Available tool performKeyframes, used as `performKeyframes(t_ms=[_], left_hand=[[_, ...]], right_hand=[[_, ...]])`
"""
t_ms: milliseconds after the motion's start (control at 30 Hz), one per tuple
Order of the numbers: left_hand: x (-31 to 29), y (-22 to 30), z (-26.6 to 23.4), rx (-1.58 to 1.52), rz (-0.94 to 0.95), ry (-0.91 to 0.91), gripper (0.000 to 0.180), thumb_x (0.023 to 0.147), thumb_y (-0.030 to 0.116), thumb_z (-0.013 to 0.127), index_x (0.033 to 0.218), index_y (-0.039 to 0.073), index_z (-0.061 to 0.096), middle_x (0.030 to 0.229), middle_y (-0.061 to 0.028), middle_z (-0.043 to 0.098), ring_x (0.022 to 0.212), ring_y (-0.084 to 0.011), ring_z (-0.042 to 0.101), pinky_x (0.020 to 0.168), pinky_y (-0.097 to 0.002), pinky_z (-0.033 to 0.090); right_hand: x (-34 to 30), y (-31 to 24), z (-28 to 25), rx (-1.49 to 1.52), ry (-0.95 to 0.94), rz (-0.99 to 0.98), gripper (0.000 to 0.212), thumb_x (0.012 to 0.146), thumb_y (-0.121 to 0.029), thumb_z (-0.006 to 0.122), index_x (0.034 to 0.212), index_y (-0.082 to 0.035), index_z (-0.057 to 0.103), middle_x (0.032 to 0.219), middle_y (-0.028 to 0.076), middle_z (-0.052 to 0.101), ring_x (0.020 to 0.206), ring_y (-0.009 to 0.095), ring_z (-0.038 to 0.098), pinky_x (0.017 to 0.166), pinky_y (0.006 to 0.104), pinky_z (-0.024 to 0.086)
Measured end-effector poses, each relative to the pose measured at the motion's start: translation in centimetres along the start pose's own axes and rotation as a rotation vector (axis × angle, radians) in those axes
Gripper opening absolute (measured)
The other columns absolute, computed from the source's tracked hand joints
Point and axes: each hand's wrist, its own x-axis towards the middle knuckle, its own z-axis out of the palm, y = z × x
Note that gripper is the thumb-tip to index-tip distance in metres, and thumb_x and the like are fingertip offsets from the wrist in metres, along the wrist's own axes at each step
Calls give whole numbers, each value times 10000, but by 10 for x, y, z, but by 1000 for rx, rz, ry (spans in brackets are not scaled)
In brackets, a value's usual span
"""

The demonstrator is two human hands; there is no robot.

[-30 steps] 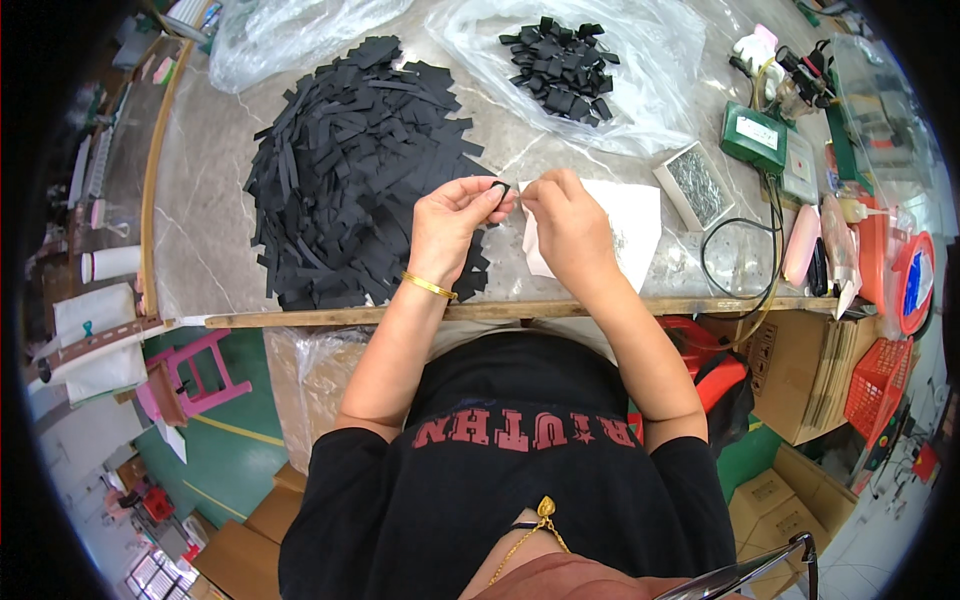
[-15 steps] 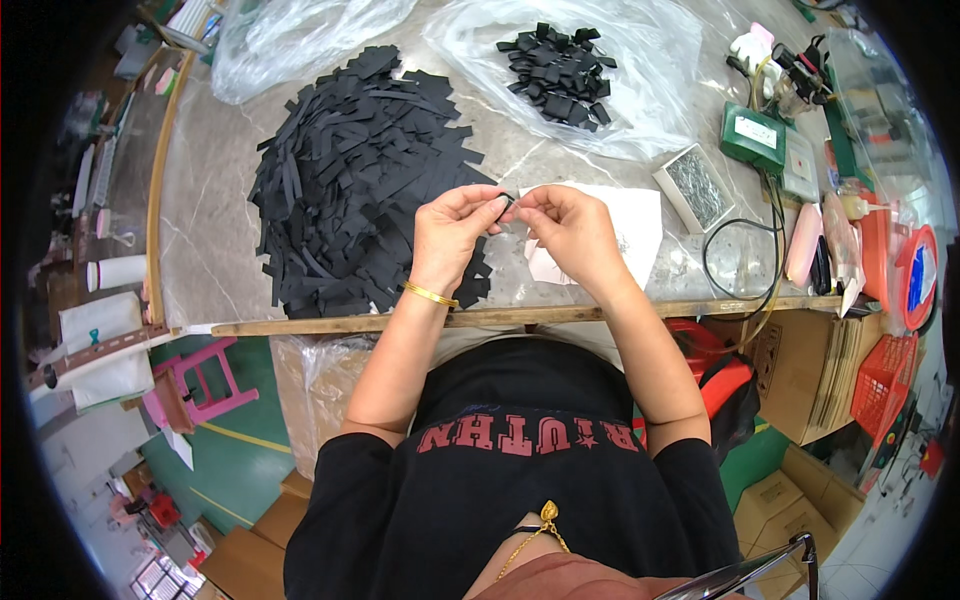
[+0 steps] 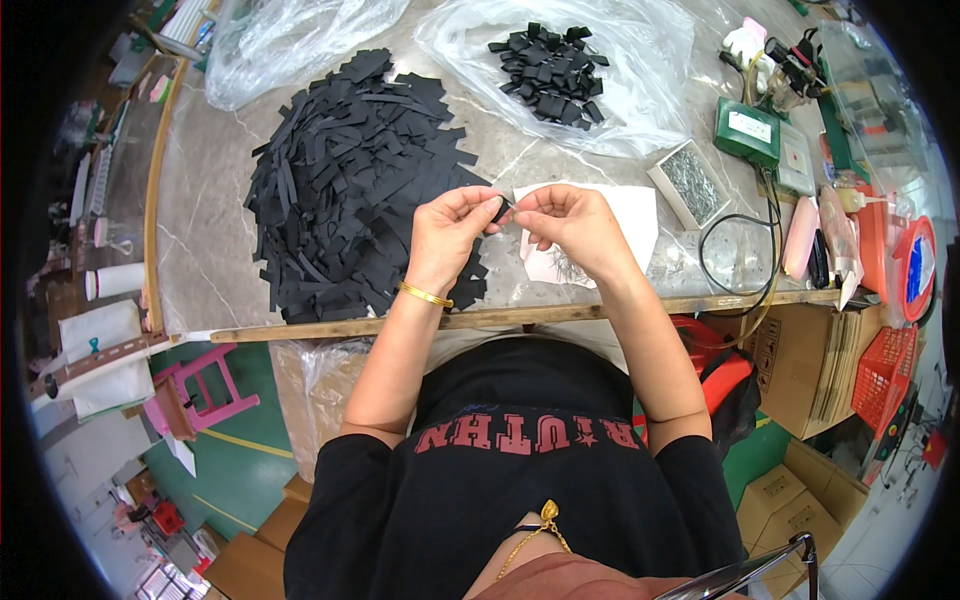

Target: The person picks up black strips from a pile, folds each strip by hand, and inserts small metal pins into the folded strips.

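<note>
Above the table's near edge, my left hand point(image 3: 440, 235) pinches a small folded black fabric strip point(image 3: 502, 209) between thumb and fingers. The fingertips of my right hand point(image 3: 578, 228) are pinched together at the strip's right end. Whatever they grip is too small to make out. Left of my hands lies a big heap of flat black strips point(image 3: 345, 190). Beneath my right hand is a white sheet of paper point(image 3: 635, 225) with a few thin metal pins point(image 3: 568, 268) on it.
Folded black pieces point(image 3: 550, 80) lie on a clear plastic bag point(image 3: 640, 110) at the back. To the right stand an open box of thin metal pins point(image 3: 692, 185), a green device point(image 3: 748, 132) and a looped black cable point(image 3: 705, 250). A wooden edge point(image 3: 500, 315) borders the table.
My right hand has shifted slightly and its fingertips have turned at the folded strip's end. My left hand keeps its pinch. The whole view has shifted a little.
</note>
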Motion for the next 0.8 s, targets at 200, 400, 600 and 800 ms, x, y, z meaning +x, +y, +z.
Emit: performKeyframes(t_ms=[200,400,600,800], left_hand=[[0,-1,1,13,24,-16,164,802,45,602,941,-43,599,811,-81,634,709,-116,600,623,-202,466],[2,-5,1,57,55,-22,150,808,49,598,937,-29,594,823,-52,625,724,-94,579,646,-195,451],[1,-11,0,180,111,-19,146,814,44,591,944,-22,582,846,-17,607,753,-60,546,672,-183,433],[-1,-10,1,223,139,-20,144,813,25,586,949,-21,584,858,-9,604,750,-49,532,676,-178,429]], right_hand=[[1,2,-2,-45,4,20,174,746,-68,638,876,43,604,680,48,607,543,73,544,494,196,451],[-1,3,-2,-59,14,29,155,768,-65,611,875,46,598,697,58,604,548,86,551,498,207,457],[0,5,-1,10,-22,53,163,778,-91,598,866,47,592,699,62,597,543,97,552,490,218,464],[0,7,-4,154,-55,121,167,763,-95,596,853,46,592,705,65,594,536,100,549,490,213,462]])
